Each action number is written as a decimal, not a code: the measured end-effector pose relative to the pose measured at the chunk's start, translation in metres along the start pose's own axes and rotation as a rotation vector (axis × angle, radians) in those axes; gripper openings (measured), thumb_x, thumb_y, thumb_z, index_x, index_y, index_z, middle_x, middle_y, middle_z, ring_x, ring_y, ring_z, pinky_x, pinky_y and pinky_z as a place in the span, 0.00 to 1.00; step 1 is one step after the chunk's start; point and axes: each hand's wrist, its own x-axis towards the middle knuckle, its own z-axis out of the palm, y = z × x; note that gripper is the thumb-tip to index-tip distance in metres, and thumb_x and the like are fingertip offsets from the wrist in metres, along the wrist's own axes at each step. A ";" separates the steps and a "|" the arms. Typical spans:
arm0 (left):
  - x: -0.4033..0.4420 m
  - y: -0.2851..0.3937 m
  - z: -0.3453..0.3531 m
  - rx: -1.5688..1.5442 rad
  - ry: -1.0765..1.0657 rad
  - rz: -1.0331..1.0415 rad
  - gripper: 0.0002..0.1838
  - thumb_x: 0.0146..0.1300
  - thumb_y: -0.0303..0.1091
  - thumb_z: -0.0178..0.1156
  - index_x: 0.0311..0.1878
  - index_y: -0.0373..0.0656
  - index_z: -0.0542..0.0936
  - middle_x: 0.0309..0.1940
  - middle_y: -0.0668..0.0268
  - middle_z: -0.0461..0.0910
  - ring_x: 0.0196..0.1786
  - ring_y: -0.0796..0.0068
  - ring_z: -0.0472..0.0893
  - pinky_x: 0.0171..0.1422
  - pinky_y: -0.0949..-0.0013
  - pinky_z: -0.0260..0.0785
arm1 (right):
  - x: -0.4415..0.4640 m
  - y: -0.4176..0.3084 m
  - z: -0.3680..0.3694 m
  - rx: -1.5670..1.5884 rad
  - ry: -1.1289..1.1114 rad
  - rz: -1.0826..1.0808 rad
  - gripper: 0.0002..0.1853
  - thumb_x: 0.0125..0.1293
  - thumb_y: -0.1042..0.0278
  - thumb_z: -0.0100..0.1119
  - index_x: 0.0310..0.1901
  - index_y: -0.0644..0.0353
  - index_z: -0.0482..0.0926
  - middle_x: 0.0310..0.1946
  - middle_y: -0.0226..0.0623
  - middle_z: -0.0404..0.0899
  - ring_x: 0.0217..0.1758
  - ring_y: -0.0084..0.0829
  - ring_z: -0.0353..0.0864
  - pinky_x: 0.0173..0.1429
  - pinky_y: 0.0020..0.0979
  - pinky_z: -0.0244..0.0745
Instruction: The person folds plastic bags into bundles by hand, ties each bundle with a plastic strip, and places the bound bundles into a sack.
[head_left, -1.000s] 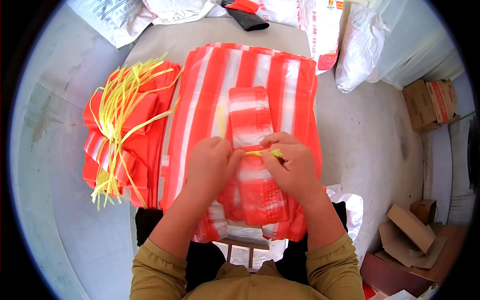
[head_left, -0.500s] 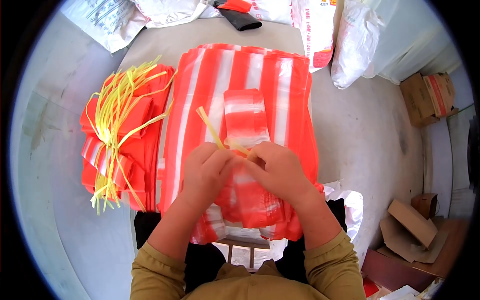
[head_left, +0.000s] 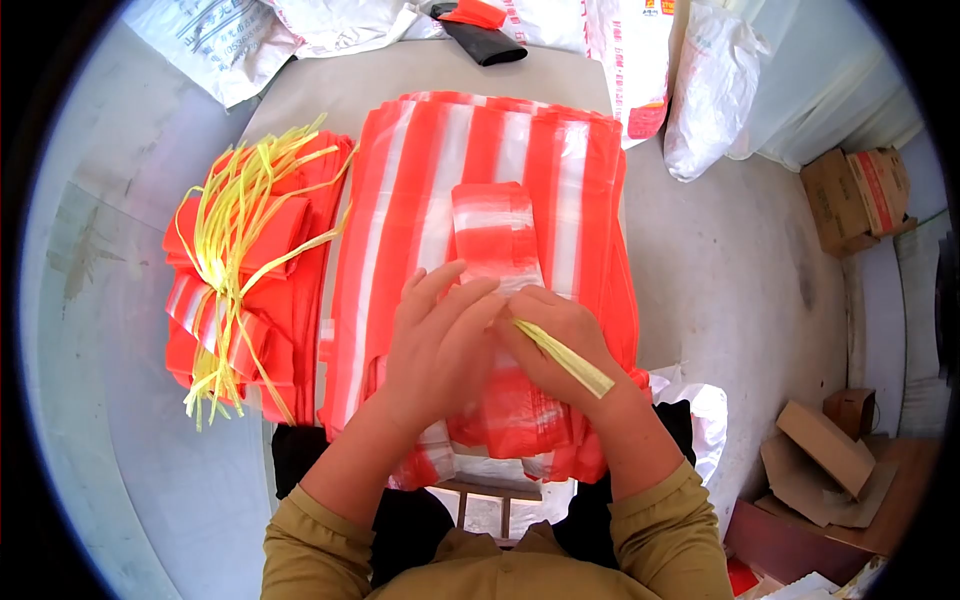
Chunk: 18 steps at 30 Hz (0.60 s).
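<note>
My right hand (head_left: pixel 560 340) pinches a yellow tie (head_left: pixel 563 358), its loose end lying over the back of that hand. My left hand (head_left: pixel 440 335) has its fingers loosely spread, the tips meeting my right; I can't tell whether they grip anything. Beneath both lies the folded striped bundle (head_left: pixel 495 225), on the red-and-white bag stack (head_left: pixel 400 180). Left of the stack sit red bags (head_left: pixel 318 200) under yellow strips (head_left: pixel 225 235); bare tabletop (head_left: pixel 330 85) shows beyond its far edge, bare floor (head_left: pixel 740 260) to the right.
</note>
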 end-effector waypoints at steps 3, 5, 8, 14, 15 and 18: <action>-0.005 -0.011 0.010 -0.116 -0.059 -0.014 0.19 0.52 0.24 0.73 0.50 0.43 0.86 0.48 0.60 0.87 0.59 0.51 0.82 0.66 0.49 0.71 | -0.001 0.004 -0.001 0.007 -0.042 -0.075 0.05 0.73 0.67 0.65 0.44 0.56 0.86 0.39 0.40 0.84 0.41 0.45 0.84 0.44 0.41 0.80; -0.007 -0.012 0.010 -0.129 -0.031 -0.027 0.17 0.51 0.24 0.73 0.47 0.42 0.87 0.44 0.61 0.86 0.53 0.53 0.82 0.61 0.51 0.73 | 0.000 0.002 -0.004 0.087 -0.043 -0.066 0.04 0.72 0.67 0.66 0.44 0.57 0.85 0.38 0.41 0.84 0.41 0.45 0.84 0.43 0.41 0.80; -0.011 -0.017 0.011 -0.252 -0.052 -0.127 0.12 0.54 0.24 0.74 0.43 0.40 0.88 0.38 0.62 0.85 0.47 0.59 0.82 0.53 0.57 0.74 | -0.001 -0.003 -0.009 0.325 -0.095 0.136 0.04 0.70 0.69 0.67 0.44 0.57 0.84 0.37 0.41 0.84 0.40 0.46 0.84 0.42 0.42 0.79; -0.017 -0.015 0.014 -0.645 -0.106 -0.591 0.04 0.66 0.26 0.72 0.39 0.37 0.87 0.29 0.64 0.82 0.35 0.69 0.80 0.42 0.65 0.72 | 0.000 0.001 -0.006 0.189 -0.097 0.078 0.09 0.66 0.73 0.68 0.46 0.59 0.83 0.38 0.41 0.84 0.41 0.46 0.84 0.44 0.41 0.79; -0.017 -0.015 0.013 -0.687 -0.136 -0.643 0.04 0.69 0.27 0.71 0.40 0.36 0.87 0.29 0.65 0.81 0.35 0.73 0.80 0.42 0.68 0.71 | 0.000 0.002 -0.003 0.101 -0.066 -0.008 0.10 0.65 0.74 0.68 0.47 0.59 0.83 0.39 0.41 0.84 0.42 0.45 0.85 0.44 0.41 0.80; -0.016 -0.014 0.014 -0.651 -0.156 -0.654 0.04 0.67 0.27 0.73 0.40 0.37 0.87 0.28 0.62 0.81 0.33 0.68 0.81 0.40 0.65 0.72 | -0.001 0.006 0.006 -0.086 0.088 -0.213 0.12 0.62 0.75 0.68 0.47 0.59 0.84 0.41 0.39 0.84 0.44 0.43 0.85 0.46 0.40 0.82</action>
